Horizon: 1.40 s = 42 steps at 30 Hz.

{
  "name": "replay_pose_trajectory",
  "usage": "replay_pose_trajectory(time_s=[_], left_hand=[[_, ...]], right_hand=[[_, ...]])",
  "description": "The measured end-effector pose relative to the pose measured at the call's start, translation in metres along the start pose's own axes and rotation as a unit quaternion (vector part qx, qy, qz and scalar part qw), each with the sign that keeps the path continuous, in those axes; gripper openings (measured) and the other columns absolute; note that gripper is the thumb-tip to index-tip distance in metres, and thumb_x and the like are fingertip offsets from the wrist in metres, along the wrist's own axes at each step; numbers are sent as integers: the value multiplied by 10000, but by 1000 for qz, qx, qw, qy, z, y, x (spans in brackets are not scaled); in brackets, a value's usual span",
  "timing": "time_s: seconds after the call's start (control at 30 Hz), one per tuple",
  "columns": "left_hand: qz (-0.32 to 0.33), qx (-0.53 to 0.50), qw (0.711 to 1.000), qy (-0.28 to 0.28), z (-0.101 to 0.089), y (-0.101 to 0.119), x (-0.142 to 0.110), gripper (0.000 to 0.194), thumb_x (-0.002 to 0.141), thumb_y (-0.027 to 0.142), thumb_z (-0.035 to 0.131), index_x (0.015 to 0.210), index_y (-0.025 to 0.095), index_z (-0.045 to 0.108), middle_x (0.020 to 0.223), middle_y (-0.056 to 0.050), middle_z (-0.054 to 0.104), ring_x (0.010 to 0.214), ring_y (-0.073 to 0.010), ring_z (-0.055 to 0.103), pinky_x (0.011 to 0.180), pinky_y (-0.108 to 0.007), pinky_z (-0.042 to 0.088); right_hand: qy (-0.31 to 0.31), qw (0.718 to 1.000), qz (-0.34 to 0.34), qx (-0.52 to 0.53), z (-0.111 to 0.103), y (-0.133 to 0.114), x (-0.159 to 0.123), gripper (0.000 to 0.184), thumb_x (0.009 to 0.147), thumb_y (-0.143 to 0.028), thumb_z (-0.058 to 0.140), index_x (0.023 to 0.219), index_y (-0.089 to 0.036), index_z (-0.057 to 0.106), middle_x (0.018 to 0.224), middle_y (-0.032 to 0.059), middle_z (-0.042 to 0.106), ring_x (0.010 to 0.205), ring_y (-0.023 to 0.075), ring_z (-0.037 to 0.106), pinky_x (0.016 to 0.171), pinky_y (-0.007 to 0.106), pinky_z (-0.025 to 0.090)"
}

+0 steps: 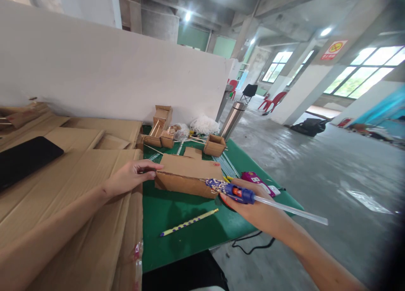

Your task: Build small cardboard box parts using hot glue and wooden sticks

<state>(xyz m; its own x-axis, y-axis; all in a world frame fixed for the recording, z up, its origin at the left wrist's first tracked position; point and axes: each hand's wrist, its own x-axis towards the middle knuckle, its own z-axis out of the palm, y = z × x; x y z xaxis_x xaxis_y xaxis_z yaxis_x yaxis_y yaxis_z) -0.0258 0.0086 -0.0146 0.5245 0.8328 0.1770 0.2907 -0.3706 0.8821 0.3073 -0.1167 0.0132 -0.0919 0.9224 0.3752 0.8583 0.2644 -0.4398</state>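
Note:
A long cardboard box (190, 172) lies on the green table top (155, 253). My left hand (142, 172) rests at its left end, with the fingertips touching the top edge; it is bent, and the thumb and fingers hold the corner. My right hand (247, 204) grips a blue hot glue gun (230, 191), whose nozzle end meets the box's near upper edge at the right. A clear glue stick (294, 210) sticks out of the gun's back. In front of the box lies a yellow pencil (190, 222) with purple dots.
Large cardboard sheets (79, 189) cover the left side, with a black phone-like slab (28, 158) on top. Behind stand small cardboard boxes (215, 145) and a steel flask (233, 118). A purple-and-white power strip (259, 182) lies at the right; a black cable (253, 246) hangs below.

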Motion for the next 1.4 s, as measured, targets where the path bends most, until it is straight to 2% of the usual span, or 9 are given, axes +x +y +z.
replay_pose_trajectory(time_s=[0.27, 0.47, 0.6, 0.7, 0.8, 0.9, 1.1, 1.4], left_hand=[[-1, 2, 1000, -1, 0, 3, 0, 300, 810, 375, 690, 1063, 236, 773, 1107, -47, 767, 1016, -252, 695, 909, -363, 566], [-1, 1, 1000, 0, 0, 2, 0, 302, 812, 379, 685, 1065, 239, 771, 1123, -42, 763, 1030, -246, 692, 918, -359, 565], [-4, 3, 1000, 1, 0, 3, 0, 304, 813, 384, 684, 1068, 244, 773, 1120, -40, 764, 1019, -248, 694, 904, -363, 572], [-5, 5, 1000, 0, 0, 4, 0, 300, 808, 381, 692, 1064, 249, 776, 1127, -38, 764, 1034, -252, 690, 928, -369, 562], [-5, 6, 1000, 0, 0, 4, 0, 297, 807, 376, 696, 1062, 247, 776, 1133, -42, 762, 1048, -255, 686, 940, -371, 556], [-6, 7, 1000, 2, 0, 4, 0, 298, 812, 383, 690, 1060, 243, 775, 1135, -46, 760, 1046, -256, 687, 939, -373, 557], [-5, 6, 1000, -2, 0, 6, 0, 302, 809, 394, 689, 1055, 240, 773, 1140, -44, 753, 1043, -252, 687, 928, -363, 565], [-10, 9, 1000, 4, 0, 4, 0, 304, 806, 407, 693, 1055, 251, 773, 1133, -39, 755, 1040, -252, 690, 934, -365, 560]], right_hand=[[7, 999, 10, -34, 2, 6, -1, 101, 806, -286, 629, 751, -236, 699, 776, 31, 742, 709, 227, 703, 559, 282, 519], [-27, 998, 33, -41, 0, 5, 0, 119, 826, -287, 608, 799, -232, 711, 771, 19, 741, 677, 203, 691, 512, 263, 487], [-22, 998, 57, -34, -3, 1, 0, 95, 801, -297, 638, 814, -243, 715, 772, 19, 741, 689, 219, 693, 549, 286, 511], [-11, 997, 70, -28, -4, 0, 0, 124, 794, -330, 651, 851, -244, 721, 764, 17, 736, 681, 224, 687, 573, 302, 519], [-35, 997, 72, -20, -4, 3, 1, 169, 798, -362, 622, 764, -222, 710, 663, 11, 689, 581, 205, 644, 520, 300, 480], [-52, 996, 71, -11, -5, 5, 2, 223, 806, -391, 599, 766, -207, 720, 663, 17, 685, 588, 202, 643, 521, 296, 463], [-20, 995, 99, -11, -5, 12, -3, 274, 778, -443, 625, 834, -201, 743, 756, 47, 738, 684, 238, 689, 612, 325, 509], [4, 996, 78, 39, -8, 12, -7, 207, 784, -418, 622, 696, -245, 692, 639, 13, 701, 557, 206, 647, 492, 292, 489]])
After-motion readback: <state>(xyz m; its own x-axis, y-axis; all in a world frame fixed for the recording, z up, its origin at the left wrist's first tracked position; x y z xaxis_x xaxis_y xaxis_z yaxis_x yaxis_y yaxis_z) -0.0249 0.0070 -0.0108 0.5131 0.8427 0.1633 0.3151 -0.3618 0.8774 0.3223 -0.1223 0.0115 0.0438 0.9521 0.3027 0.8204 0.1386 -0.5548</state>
